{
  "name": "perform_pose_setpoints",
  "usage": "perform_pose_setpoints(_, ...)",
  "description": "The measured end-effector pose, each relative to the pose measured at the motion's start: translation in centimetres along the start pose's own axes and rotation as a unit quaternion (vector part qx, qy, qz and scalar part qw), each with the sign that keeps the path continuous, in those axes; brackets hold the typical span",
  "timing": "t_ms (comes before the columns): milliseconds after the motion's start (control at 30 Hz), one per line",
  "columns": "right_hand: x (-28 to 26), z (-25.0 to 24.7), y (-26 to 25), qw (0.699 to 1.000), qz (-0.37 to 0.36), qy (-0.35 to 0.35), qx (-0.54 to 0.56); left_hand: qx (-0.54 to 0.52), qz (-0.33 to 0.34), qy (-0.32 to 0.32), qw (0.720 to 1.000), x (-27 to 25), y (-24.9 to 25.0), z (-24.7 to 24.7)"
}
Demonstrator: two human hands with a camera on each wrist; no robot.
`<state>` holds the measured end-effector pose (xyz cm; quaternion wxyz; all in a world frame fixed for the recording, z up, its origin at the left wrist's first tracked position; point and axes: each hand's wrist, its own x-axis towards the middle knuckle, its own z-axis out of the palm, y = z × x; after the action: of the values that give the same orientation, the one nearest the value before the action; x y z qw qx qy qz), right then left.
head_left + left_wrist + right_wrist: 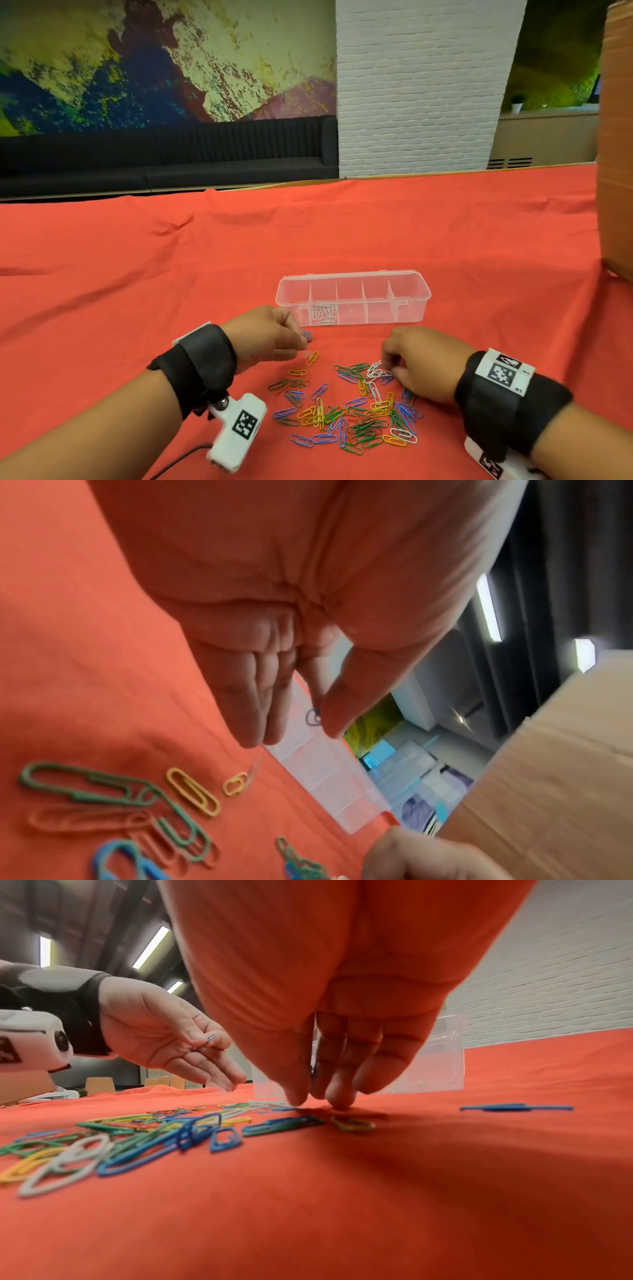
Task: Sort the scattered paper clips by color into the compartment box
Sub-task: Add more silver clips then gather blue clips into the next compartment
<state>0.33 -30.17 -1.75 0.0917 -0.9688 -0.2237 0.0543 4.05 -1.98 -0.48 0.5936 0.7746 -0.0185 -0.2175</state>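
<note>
A clear compartment box (352, 281) stands on the red cloth; its second compartment from the left holds white clips (325, 313). My left hand (303, 340) hovers just in front of the box's left end and pinches a blue clip (306, 335) between thumb and forefinger; the same blue clip (207, 1042) shows in the right wrist view. My right hand (390, 368) points down at the pile's far edge, beside a bunch of white clips (375, 369). Its fingertips (339, 1103) touch the cloth with nothing seen between them. The mixed pile (356, 414) lies between my wrists.
A tall cardboard box (616, 137) stands at the right edge of the table. One blue clip (515, 1108) lies apart to the right of my right hand. Yellow and green clips (192, 791) lie loose under my left hand. Red cloth (137, 267) covers the table.
</note>
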Motion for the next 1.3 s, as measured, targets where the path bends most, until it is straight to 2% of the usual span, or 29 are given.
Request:
perform_pose_setpoints(100,-0.1,-0.1,-0.1,1.0,-0.004,-0.003,0.013,0.129,0.039,0.031,0.99,0.1,0.1,0.1)
perform_pose_setpoints(200,0.0,-0.2,-0.2,0.999,-0.003,0.007,0.042,0.297,0.083,0.081,0.948,0.1,0.4,0.1)
perform_pose_setpoints(267,0.0,-0.2,-0.3,0.999,-0.001,0.005,0.055,0.317,0.093,0.088,0.94,-0.1,0.7,0.4)
perform_pose_setpoints(367,0.1,-0.2,-0.2,0.998,-0.003,-0.004,0.057,0.264,0.071,0.007,0.962,-0.7,0.8,0.7)
perform_pose_setpoints(433,0.1,-0.2,-0.1,0.999,-0.005,-0.01,0.049,0.293,0.055,-0.062,0.952,-1.2,0.7,0.6)
perform_pose_setpoints(500,0.1,-0.1,-0.1,0.999,-0.006,-0.008,0.032,0.375,0.048,-0.082,0.922,-1.8,0.6,0.7)
perform_pose_setpoints(633,0.0,0.0,-0.4,1.0,-0.005,0.017,-0.001,0.536,0.069,-0.033,0.841,-2.3,-0.1,1.2)
perform_pose_setpoints(733,-0.1,-0.1,-0.7,1.0,0.003,0.016,0.002,0.568,0.07,-0.036,0.819,-2.6,-0.9,1.3)
perform_pose_setpoints(833,-0.2,-0.3,-0.8,1.0,0.014,0.003,-0.003,0.611,0.084,-0.032,0.786,-3.3,-1.0,0.8)
perform_pose_setpoints(1033,-0.1,0.0,-0.4,0.999,0.033,0.0,-0.008,0.647,0.059,0.014,0.76,-4.2,-0.6,-0.8)
perform_pose_setpoints(1100,0.0,0.1,-0.3,0.999,0.029,-0.005,-0.011,0.636,0.069,0.027,0.768,-4.2,-0.4,-0.9)
perform_pose_setpoints(1200,-0.1,0.3,-0.3,1.0,0.021,-0.008,-0.015,0.612,0.085,0.009,0.786,-4.0,-0.3,-0.1)
perform_pose_setpoints(1300,-0.1,0.3,-0.5,1.0,0.01,-0.005,-0.028,0.636,0.088,-0.008,0.767,-3.8,-0.6,0.9)
